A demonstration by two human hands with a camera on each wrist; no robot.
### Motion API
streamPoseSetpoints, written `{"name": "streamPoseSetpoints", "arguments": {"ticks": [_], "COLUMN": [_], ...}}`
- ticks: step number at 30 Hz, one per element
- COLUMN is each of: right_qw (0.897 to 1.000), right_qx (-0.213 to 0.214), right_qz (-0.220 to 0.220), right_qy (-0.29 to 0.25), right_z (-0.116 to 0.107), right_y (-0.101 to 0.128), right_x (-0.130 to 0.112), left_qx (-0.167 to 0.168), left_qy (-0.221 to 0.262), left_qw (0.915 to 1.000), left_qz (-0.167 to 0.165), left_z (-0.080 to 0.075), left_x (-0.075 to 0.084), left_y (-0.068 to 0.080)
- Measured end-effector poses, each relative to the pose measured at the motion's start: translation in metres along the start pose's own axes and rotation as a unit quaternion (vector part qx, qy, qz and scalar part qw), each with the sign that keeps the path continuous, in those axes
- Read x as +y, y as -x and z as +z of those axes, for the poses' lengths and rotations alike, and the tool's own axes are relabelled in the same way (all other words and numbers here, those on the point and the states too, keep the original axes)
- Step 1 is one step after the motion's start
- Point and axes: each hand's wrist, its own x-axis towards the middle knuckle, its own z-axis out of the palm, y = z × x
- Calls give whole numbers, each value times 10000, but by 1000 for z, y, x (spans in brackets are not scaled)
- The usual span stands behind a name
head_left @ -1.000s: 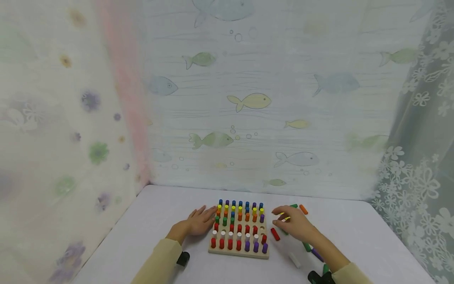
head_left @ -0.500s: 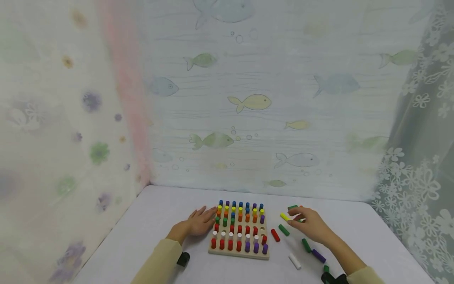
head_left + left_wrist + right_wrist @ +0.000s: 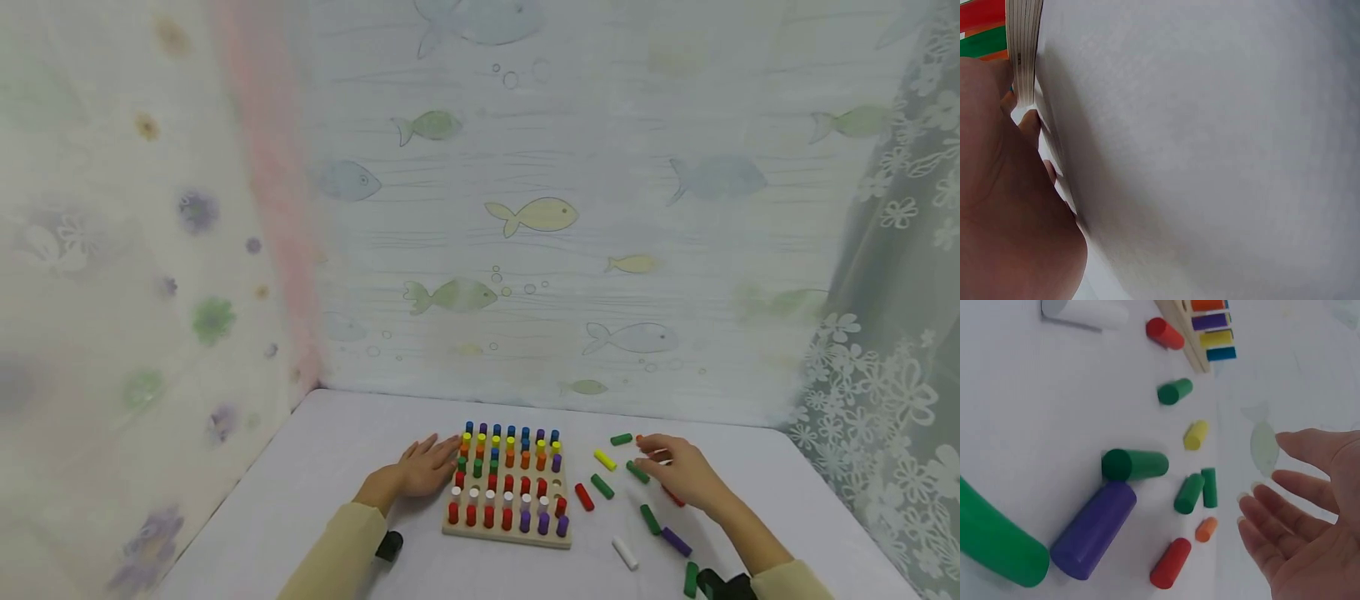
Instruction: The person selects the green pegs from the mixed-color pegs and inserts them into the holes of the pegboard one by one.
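Lower centre of the head view: the left hand (image 3: 423, 471) lies flat, fingers straight, against the peg board (image 3: 507, 537). At lower right the right hand (image 3: 686, 475), open and empty, hovers over loose pegs by a green peg (image 3: 638, 472) on the counter (image 3: 322, 467)

Matt painted wooden pegs (image 3: 1129, 464), bare layered-wood pegboard (image 3: 506, 537), smooth white tabletop (image 3: 337, 450).

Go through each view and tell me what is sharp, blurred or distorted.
Head view: soft even light, wide-angle bending at the edges; the peg board and loose pegs are small but clear. Left wrist view: the left hand fills the corner as a blur, the table is featureless grey. Right wrist view: tilted; the near purple peg looms large, and the right hand is soft.
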Motion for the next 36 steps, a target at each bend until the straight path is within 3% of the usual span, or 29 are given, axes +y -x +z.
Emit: {"name": "streamPoseSetpoints", "arguments": {"ticks": [12, 25, 36], "right_qw": [9982, 9968, 9967], "right_qx": [-59, -145, -124], "right_qz": [591, 788, 797], "right_qy": [2, 46, 24], "right_z": [-2, 8, 18], "right_y": [-5, -12, -16], "right_x": [18, 37, 35], "left_qx": [29, 26, 20], "left_qy": [-21, -37, -15], "left_qw": [10000, 10000, 10000], "left_qz": [-37, -23, -24], "left_z": [2, 5, 4], "left_x": [-3, -5, -3], "left_y": [-3, -5, -3]}}
